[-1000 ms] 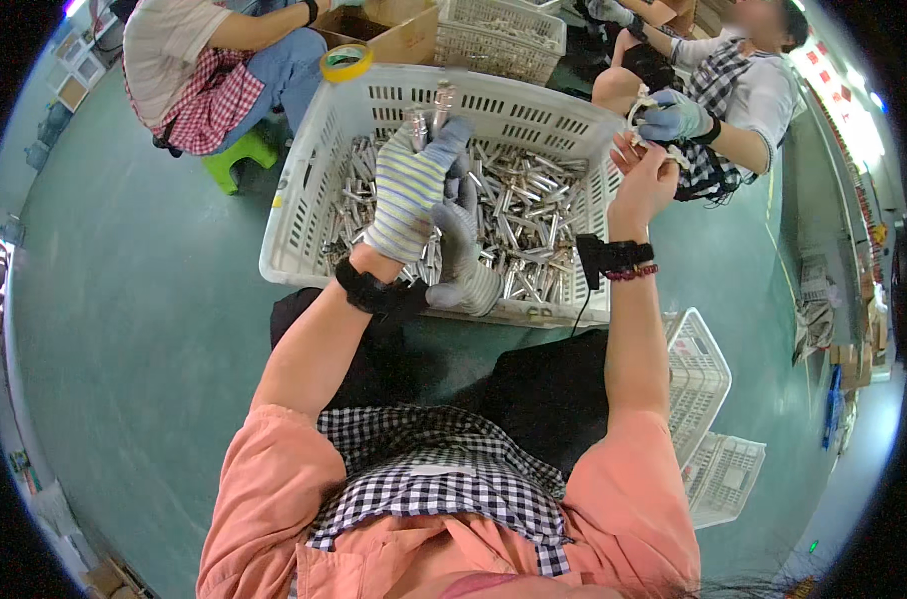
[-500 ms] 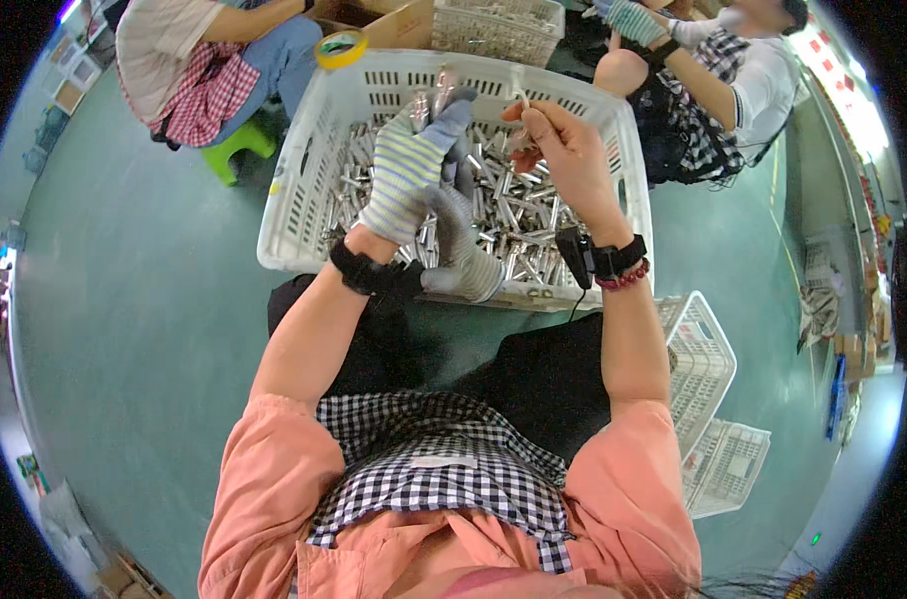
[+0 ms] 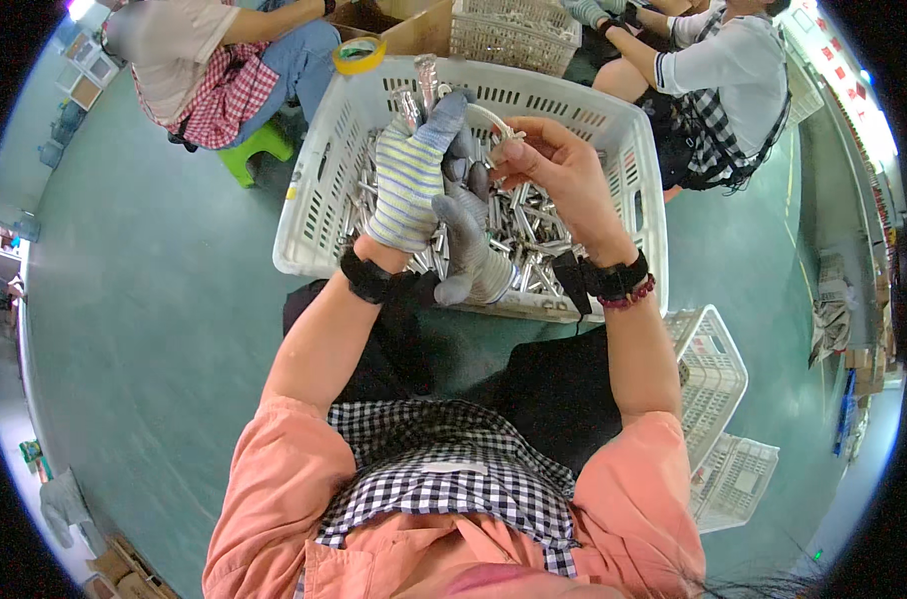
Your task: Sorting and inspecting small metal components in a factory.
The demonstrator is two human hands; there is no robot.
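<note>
My left hand (image 3: 408,185), in a striped knit glove with grey fingertips, is closed around shiny silver metal pieces (image 3: 427,80) that stick up past the thumb. From beside that thumb a thin white cord (image 3: 493,118) curves across to my bare right hand (image 3: 563,175), whose thumb and fingers pinch its end. Both hands are above a white plastic crate (image 3: 628,205) holding many small silver metal tubes (image 3: 528,220). A loose grey-palmed glove (image 3: 473,265) hangs over the crate's near rim, just below my left hand.
A yellow tape roll (image 3: 359,56) rests at the crate's far left corner, before a cardboard box (image 3: 413,30). Another crate (image 3: 513,40) stands behind. One person sits on a green stool (image 3: 257,152) far left, another far right. White baskets (image 3: 708,369) stand right of my legs.
The white cord now stretches visibly between my hands, where before only a short piece showed at my right fingers. The whole view has shifted slightly.
</note>
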